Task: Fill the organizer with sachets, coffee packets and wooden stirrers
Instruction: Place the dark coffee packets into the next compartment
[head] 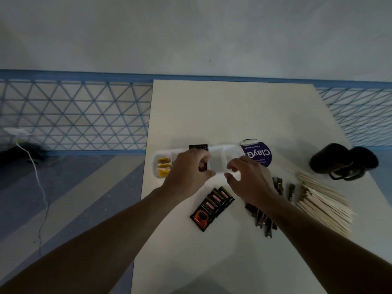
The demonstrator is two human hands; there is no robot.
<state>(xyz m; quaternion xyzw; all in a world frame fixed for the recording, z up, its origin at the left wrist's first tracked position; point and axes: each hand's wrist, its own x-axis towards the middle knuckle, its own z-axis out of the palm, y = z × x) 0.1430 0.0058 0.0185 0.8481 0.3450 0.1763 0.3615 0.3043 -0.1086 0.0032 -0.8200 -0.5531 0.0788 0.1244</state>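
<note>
A white translucent organizer (222, 152) lies across the middle of the white table (233, 107). Its left compartment holds yellow sachets (164, 166). My left hand (188, 172) is closed over the middle compartment on a dark coffee packet (198, 147), whose top edge shows behind my fingers. My right hand (250, 179) pinches the organizer's front rim at the right compartment. More black coffee packets (212, 206) lie fanned on the table below my hands. Brown stick sachets (263, 219) are partly hidden under my right forearm. A pile of wooden stirrers (324, 198) lies to the right.
A purple-labelled round container (259, 155) touches the organizer's right end. Two black mugs (339, 162) lie at the table's right edge. The table's left edge drops to a floor with a white cable (36, 170). A blue lattice rail (74, 113) runs behind.
</note>
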